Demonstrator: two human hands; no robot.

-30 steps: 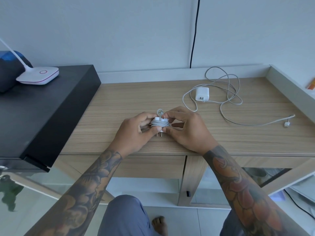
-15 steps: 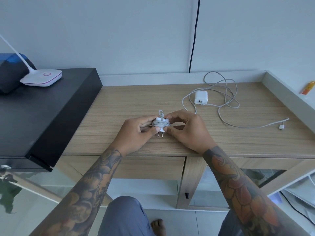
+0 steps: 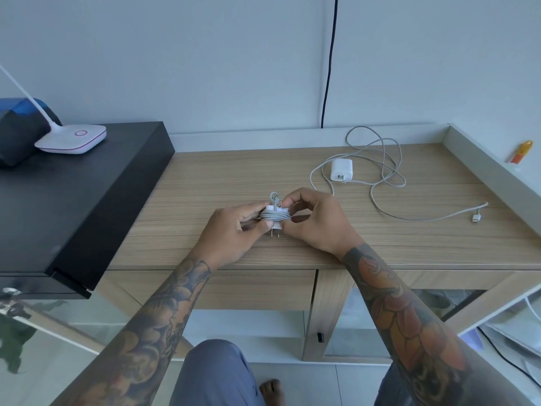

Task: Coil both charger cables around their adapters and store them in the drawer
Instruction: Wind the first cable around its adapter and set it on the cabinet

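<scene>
Fingertips of both hands pinch the first adapter (image 3: 275, 215), its cable wound tight around it: the left hand (image 3: 234, 232) steadies the bundle while the right hand (image 3: 314, 219) seemingly tucks the last loop so it stays put. Beyond, the second adapter (image 3: 341, 169) lies on the wooden desk (image 3: 205, 200), its loose cable (image 3: 389, 171) uncoiled. The drawer (image 3: 248, 290) below looks closed.

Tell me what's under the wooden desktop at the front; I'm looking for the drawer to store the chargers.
Under the desktop a closed drawer front shows, partly covered by the left forearm. Right of it stands a glass-fronted compartment. The drawer's inside cannot be seen.
</scene>
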